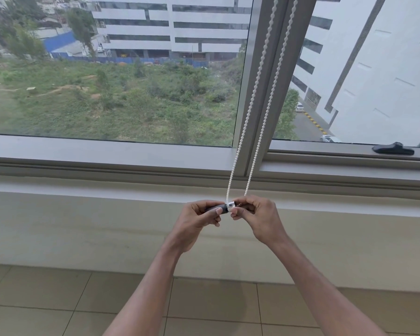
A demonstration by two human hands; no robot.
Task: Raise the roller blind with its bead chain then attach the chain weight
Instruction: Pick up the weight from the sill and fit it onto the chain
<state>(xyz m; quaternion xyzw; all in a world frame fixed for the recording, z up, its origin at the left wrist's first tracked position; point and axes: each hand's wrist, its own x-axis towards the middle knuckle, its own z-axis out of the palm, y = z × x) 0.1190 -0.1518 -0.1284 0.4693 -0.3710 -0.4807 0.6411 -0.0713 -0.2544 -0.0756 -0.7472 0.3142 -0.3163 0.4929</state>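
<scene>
Forearms reach up from the bottom edge over tiled floor [204,301], hands meeting below the window sill [107,190].

Head view: left hand [199,219] closed round the dark body of the chain weight [218,207], which lies roughly level, long axis left to right, its silver cap [230,205] facing the right hand [257,214]. Right hand pinched shut at the cap, on the foot of the bead chain [260,69]; exact grip hidden by fingers. Both strands drop from top of frame and converge at the cap. No blind fabric over the glass; likely raised already.

Judgement: the join sits between the thumbs, both hands equally near; seating runs along the weight's axis.
</scene>
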